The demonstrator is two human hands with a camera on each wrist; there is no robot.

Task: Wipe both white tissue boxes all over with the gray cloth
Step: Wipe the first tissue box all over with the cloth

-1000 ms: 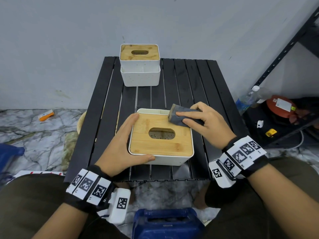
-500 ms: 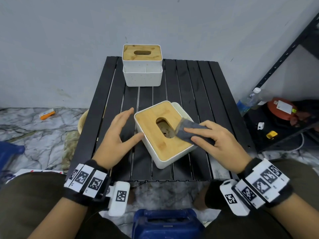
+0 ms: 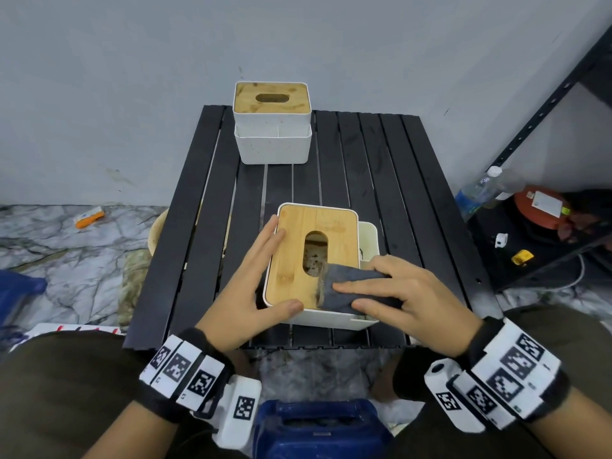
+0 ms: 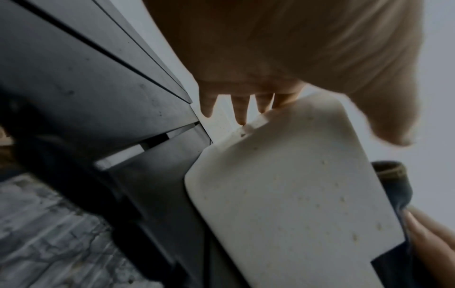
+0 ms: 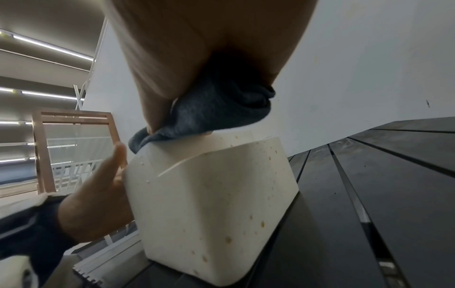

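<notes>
The near white tissue box (image 3: 331, 318) with a bamboo lid stands on the black slatted table (image 3: 381, 167), its slot pointing away from me. My left hand (image 3: 251, 293) lies against its left side with straight fingers (image 4: 241, 109), thumb on the near lid corner. My right hand (image 3: 404, 293) holds the gray cloth (image 3: 344, 286) bunched under the palm and presses it on the lid's near right corner. The right wrist view shows the cloth (image 5: 216, 109) draped over the box's (image 5: 209, 194) top edge. The second tissue box (image 3: 272, 124) stands untouched at the table's far edge.
A gray wall rises right behind the far box. A black metal shelf (image 3: 546, 104) with a bottle (image 3: 477, 190) and a red object (image 3: 539, 207) stands on the right. A blue container (image 3: 324, 429) sits between my knees below the table's near edge.
The near box has turned about a quarter turn clockwise, so its slot now points away from me. My right hand and the cloth went from the lid's far right corner to its near right corner.
</notes>
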